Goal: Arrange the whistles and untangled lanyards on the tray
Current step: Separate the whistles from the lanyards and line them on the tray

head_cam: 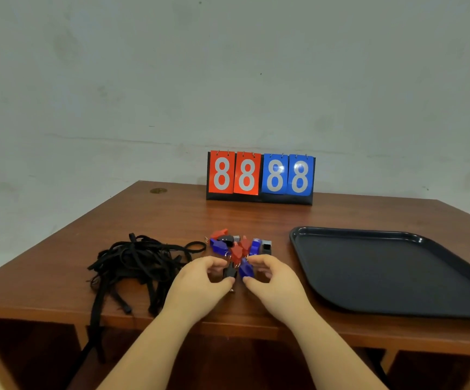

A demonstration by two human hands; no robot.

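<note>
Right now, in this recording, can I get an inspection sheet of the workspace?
Surface: brown wooden table.
Job's things: pile of red, blue and black plastic whistles at centre; tangled black fabric lanyards to its left, some hanging over the front edge; black plastic tray to its right, nothing on it.
Clutter: red and blue flip scoreboard reading 88 88.
Hands: left hand and right hand curled at the nearest whistles.
Cables: nothing seen.
Surroundings: grey wall.

Bare strip of table (280,220) between whistle pile (238,247) and tray (298,237). Lanyard tangle (138,263) blocks left side, spills over front edge. Scoreboard (260,177) walls back edge.
</note>
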